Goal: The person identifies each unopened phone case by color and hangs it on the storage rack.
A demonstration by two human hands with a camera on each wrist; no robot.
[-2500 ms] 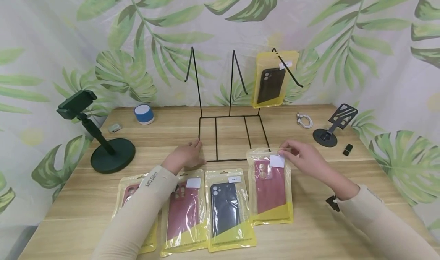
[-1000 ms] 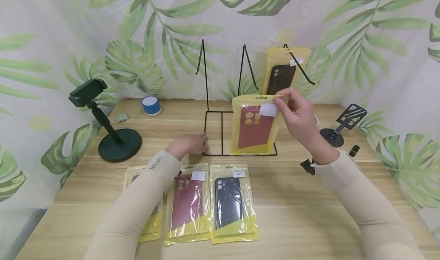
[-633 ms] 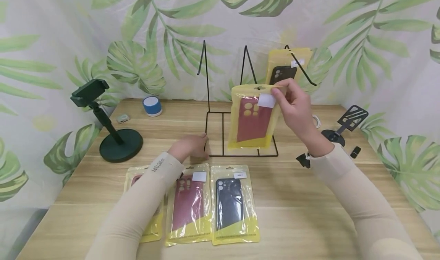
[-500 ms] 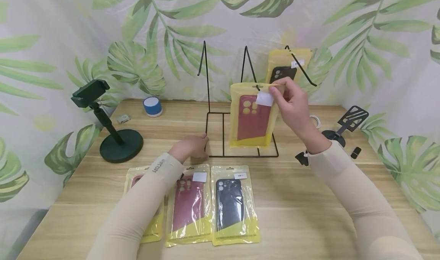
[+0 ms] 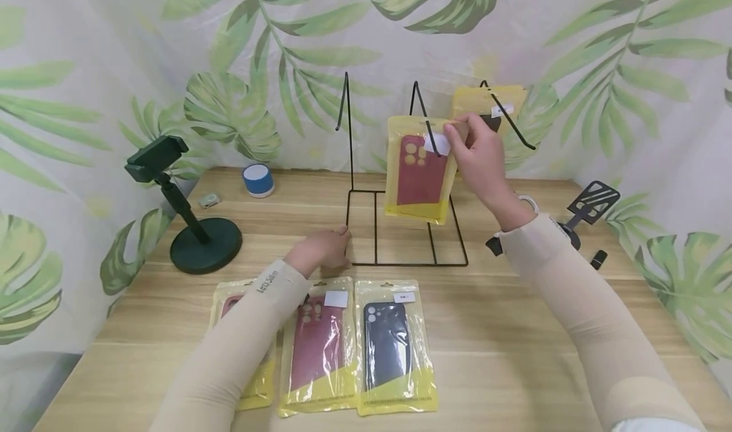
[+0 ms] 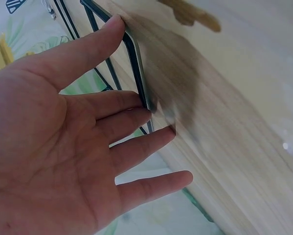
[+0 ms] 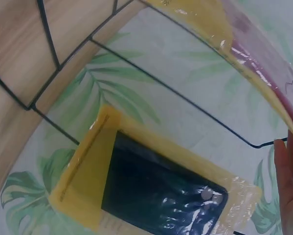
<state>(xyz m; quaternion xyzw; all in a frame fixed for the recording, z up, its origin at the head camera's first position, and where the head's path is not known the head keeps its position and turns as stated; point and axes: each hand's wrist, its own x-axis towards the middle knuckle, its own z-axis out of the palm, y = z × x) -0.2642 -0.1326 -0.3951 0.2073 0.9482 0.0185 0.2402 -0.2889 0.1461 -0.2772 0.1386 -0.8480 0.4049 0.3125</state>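
High over the rack base, my right hand [image 5: 481, 155] pinches the top right corner of a yellow-edged clear pouch holding a red phone case [image 5: 420, 171]. The middle hook of the black wire display rack [image 5: 409, 265] passes through the pouch's hang hole, and the pouch sits partway along it. My left hand [image 6: 82, 127] has its fingers extended, thumb and fingertips touching the front left of the rack's base. From the right hook hangs a pouch with a black phone case [image 7: 161, 188], partly hidden by my right hand in the head view. The left hook holds nothing.
In front lie pouches with a red case [image 5: 320, 349], a dark case [image 5: 389, 349] and another red case [image 5: 265, 381], the last partly under my left sleeve. A green phone stand [image 5: 206, 244] and blue cylinder [image 5: 258, 181] stand left; a black folding stand [image 5: 591, 203] stands right.
My right hand has lifted the red-case pouch from the table, up and back to the middle hook, then slid it farther onto that hook. My left hand stays at the rack's base.
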